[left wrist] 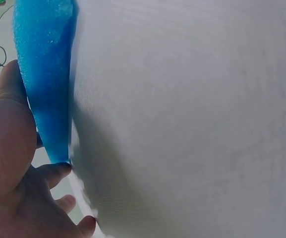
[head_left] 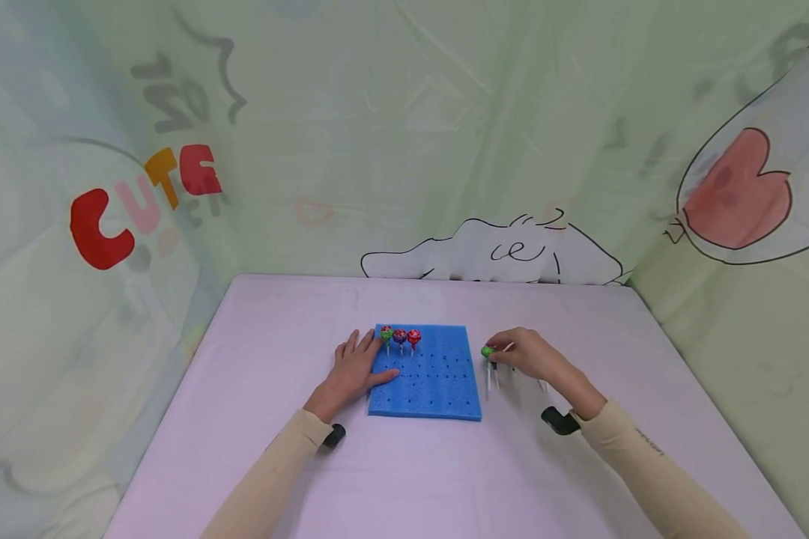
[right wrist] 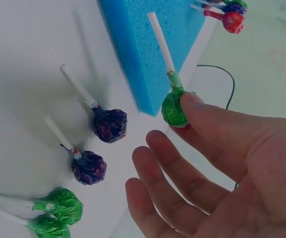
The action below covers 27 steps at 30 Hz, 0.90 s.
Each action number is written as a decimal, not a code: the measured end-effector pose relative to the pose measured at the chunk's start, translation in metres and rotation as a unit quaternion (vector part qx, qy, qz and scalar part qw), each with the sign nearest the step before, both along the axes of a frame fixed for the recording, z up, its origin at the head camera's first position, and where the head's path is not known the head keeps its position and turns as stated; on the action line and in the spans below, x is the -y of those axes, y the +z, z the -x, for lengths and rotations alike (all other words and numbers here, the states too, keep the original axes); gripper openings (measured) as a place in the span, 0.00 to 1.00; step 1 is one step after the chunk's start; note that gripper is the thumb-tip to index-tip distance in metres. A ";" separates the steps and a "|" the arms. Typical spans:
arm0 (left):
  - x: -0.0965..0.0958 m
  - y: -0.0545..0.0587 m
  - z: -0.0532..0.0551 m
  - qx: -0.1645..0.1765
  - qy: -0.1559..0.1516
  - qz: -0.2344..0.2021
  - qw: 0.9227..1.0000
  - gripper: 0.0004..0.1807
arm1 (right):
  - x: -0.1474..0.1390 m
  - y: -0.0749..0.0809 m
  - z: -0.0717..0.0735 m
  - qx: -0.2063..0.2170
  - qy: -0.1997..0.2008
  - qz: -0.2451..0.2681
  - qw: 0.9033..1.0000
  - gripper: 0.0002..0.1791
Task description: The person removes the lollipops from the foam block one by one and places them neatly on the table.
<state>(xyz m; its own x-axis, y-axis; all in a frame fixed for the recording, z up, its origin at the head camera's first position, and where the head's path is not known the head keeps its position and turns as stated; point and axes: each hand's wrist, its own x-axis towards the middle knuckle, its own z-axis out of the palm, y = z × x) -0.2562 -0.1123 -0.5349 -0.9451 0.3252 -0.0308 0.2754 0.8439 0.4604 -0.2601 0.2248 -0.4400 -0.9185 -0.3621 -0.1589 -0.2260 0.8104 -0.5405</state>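
Head camera, left wall: Multicoloured "CUTE" lettering (head_left: 164, 176) ran across a pale printed backdrop.
Left hand: Fingers apart, the person's left hand (head_left: 353, 370) rested at the left edge of a blue foam board (head_left: 425, 389), its thumb laid over the top face.
Planted row: A green lollipop (head_left: 387, 334), a purple lollipop (head_left: 400, 336) and a red lollipop (head_left: 414, 337) stood upright, sticks down, near the board's far left corner; small holes dotted the foam.
Held candy: A green-wrapped lollipop (right wrist: 175, 106) hung just beside the board's right edge, its stick pointing down.
Right hand: Thumb and index finger of the right hand (head_left: 529, 353) pinched that candy by its wrapped head, the remaining fingers loosely bent.
Loose candy: Two purple-wrapped lollipops (right wrist: 110, 125) and, farther right, two green-wrapped lollipops (right wrist: 67, 206) lay on the pale tablecloth (head_left: 404, 479) near that hand.
Right wall: A red heart (head_left: 738, 191) filled a black-outlined balloon shape.
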 end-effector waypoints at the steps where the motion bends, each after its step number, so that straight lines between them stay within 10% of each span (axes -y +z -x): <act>1: 0.000 0.000 0.000 0.001 0.000 0.001 1.000 0.46 | 0.000 0.000 0.000 0.001 -0.001 -0.001 1.000 0.16; 27: 0.000 0.003 -0.001 0.000 -0.003 0.001 1.000 0.45 | -0.013 -0.004 -0.002 0.002 0.003 -0.007 1.000 0.16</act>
